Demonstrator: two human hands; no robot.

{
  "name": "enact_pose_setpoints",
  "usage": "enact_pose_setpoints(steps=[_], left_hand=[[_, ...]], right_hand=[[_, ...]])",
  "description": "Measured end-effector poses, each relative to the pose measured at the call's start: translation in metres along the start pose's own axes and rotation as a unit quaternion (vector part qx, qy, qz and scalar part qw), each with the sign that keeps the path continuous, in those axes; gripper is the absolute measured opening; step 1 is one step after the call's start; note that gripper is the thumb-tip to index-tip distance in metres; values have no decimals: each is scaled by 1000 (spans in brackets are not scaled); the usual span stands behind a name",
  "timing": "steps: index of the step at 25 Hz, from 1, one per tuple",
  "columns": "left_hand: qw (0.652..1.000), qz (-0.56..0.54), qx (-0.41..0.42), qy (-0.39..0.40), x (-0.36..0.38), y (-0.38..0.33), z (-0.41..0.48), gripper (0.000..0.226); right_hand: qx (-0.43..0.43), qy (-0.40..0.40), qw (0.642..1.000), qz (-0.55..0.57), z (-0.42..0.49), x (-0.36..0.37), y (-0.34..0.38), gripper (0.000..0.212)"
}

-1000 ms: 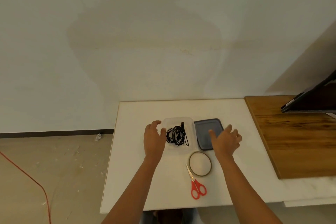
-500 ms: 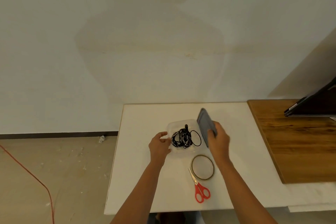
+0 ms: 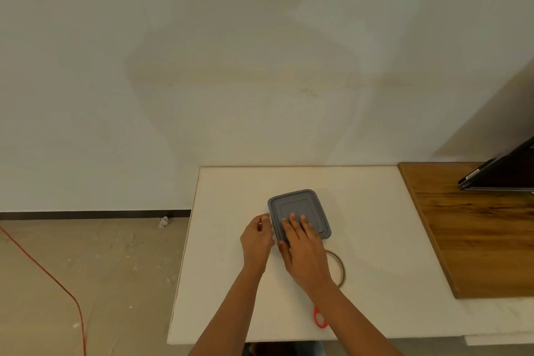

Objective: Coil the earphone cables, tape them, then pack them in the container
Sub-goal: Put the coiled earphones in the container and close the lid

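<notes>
Head view: the container (image 3: 272,228) is sat in the middle of the white table (image 3: 231,269), pretty much covered by the grey lid (image 3: 299,204). The lid is pressed down by the right hand (image 3: 303,251), fingers straight and flat. The container's left rim is gripped by the left hand (image 3: 257,240), fingers curled. A tape roll (image 3: 342,269) is half hidden by the right wrist, with a red scissors handle (image 3: 319,321) nearer still.

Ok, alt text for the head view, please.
The right hand presses flat on a grey lid covering the container, whose left side the left hand grips, on a white table. A tape roll and red scissors lie nearer the person.
</notes>
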State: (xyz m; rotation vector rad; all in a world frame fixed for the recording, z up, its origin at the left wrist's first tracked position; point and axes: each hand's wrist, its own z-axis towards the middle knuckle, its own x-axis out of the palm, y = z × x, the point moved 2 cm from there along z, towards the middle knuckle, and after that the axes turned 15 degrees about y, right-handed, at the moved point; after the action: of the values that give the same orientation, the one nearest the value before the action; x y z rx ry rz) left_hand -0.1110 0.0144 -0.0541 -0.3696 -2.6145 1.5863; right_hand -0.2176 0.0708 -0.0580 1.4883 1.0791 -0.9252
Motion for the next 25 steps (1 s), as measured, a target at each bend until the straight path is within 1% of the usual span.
enact_pose_setpoints(steps=[2, 4, 6, 7, 8, 9, 10, 11, 12, 13, 14, 17, 20, 23, 25], left_hand=[[999, 47, 13, -10, 6, -3, 3, 20], [995, 101, 16, -11, 11, -3, 7, 16], [987, 161, 11, -15, 13, -5, 10, 12], [981, 190, 0, -22, 13, -6, 13, 13], [977, 208, -19, -33, 15, -11, 16, 16], [976, 208, -46, -47, 16, -15, 19, 21], [976, 198, -72, -60, 18, -19, 23, 29], [975, 190, -95, -69, 21, -23, 27, 38], [973, 190, -110, -69, 23, -25, 31, 46], [972, 199, -111, -64, 25, -24, 35, 52], [972, 206, -99, -58, 25, -21, 38, 55], [980, 186, -43, -57, 23, -13, 43, 52], [985, 162, -7, -65, 23, -8, 47, 52], [986, 150, 3, -73, 20, -9, 50, 53], [985, 164, -13, -56, 21, -11, 50, 52]], right_hand=[[-14, -14, 1000, 1, 1, 3, -4, 62], [-44, -58, 997, 22, 4, 4, -8, 52], [-35, -116, 987, 104, 11, -8, -15, 37], [0, -138, 978, 156, 18, -19, -21, 30], [52, -162, 969, 181, 28, -29, -29, 24], [119, -180, 962, 165, 38, -37, -39, 24], [192, -167, 956, 148, 50, -41, -50, 31], [257, -102, 948, 160, 60, -40, -57, 41], [298, -16, 935, 191, 67, -35, -60, 51], [308, 52, 921, 231, 71, -27, -61, 57], [298, 75, 914, 266, 74, -20, -62, 60], [250, 26, 911, 328, 71, -14, -66, 58], [233, -9, 898, 373, 72, -11, -69, 54], [225, -22, 900, 372, 75, -12, -67, 53], [227, -27, 898, 377, 72, -12, -67, 52]])
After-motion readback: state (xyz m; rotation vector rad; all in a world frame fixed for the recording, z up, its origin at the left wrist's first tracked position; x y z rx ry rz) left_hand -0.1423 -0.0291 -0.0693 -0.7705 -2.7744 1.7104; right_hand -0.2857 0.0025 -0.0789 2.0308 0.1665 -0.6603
